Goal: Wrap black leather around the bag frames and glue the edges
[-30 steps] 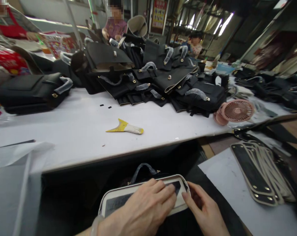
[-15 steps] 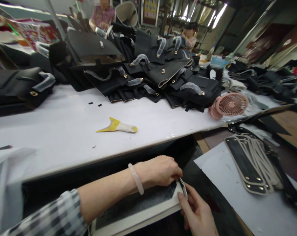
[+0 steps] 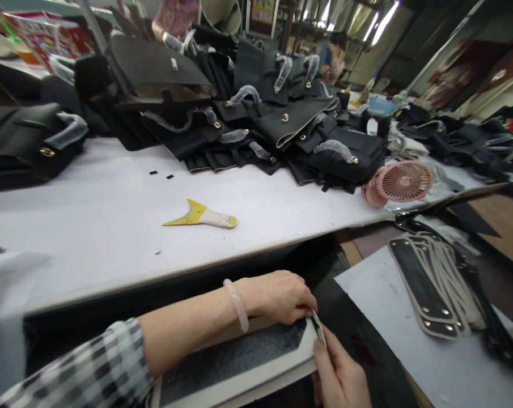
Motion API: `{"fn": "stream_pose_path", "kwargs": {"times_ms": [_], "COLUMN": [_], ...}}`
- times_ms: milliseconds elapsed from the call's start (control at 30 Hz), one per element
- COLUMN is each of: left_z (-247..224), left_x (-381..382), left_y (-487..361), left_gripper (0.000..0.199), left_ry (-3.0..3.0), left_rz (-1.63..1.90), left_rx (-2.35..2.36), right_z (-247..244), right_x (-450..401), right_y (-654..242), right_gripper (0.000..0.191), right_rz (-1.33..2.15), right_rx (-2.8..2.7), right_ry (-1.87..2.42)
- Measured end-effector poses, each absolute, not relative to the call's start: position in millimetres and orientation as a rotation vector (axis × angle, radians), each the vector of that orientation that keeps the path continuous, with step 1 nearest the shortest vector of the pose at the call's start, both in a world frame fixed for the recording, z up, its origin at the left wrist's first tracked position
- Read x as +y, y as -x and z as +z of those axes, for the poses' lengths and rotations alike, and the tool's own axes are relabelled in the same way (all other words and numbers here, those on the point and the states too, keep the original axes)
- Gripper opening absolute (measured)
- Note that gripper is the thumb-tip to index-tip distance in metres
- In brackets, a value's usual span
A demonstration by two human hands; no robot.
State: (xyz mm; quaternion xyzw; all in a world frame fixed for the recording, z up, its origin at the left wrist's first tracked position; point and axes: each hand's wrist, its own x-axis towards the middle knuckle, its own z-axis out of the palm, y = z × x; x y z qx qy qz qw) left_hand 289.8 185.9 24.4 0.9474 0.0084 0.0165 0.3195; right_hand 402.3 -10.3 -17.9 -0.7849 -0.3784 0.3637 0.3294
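A flat dark panel with pale borders [image 3: 239, 362] lies low in front of me, below the table edge. At its far right corner, my left hand [image 3: 284, 297] pinches the rim with curled fingers; a pale bangle [image 3: 236, 306] circles that wrist. My right hand [image 3: 339, 365] grips the same end from the right, thumb on top of the pale border and fingers underneath. Between the two hands, a thin edge strip stands up from the corner. The panel's near left end runs out of view behind my checked sleeve [image 3: 90, 362].
On the white table [image 3: 111, 238] lies a yellow-and-white forked scraper [image 3: 200, 215]. Black bags [image 3: 239, 124] with wrapped handles are heaped behind it. A pink fan [image 3: 403, 181] stands at the right. Dark strips with pale edges [image 3: 426, 283] lie stacked on a board. Two people are farther back.
Both hands stay at the panel's corner, with my right hand slightly lower and its thumb shifted along the edge. More of the panel's dark surface shows. The view has turned slightly.
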Motion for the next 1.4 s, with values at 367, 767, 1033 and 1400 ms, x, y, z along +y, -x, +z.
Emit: {"fn": "stream_pose_path", "kwargs": {"times_ms": [367,767,1033,1400], "left_z": [25,17,28,28], "left_x": [183,184,176,168], "left_y": [-291,-281,-276,-274], "left_gripper": [0.015,0.032,0.029,0.028], "left_ry": [-2.531,-2.367,-2.416,-2.411], "left_rz": [0.066,-0.003,0.036,0.007], "left_rx": [-0.036,0.184,0.305,0.325], "right_z": [-19,-8,-6,11], "right_x": [-12,1,-2,-6], "right_y": [-401,-413,-419,-421], "right_gripper": [0.059,0.053,0.051,0.047], "right_rz": [0.719,0.816,0.853,1.055], "right_rx": [-1.127,-1.248,-1.356,-1.353], "right_ry": [2.034,2.008,2.098,2.171]}}
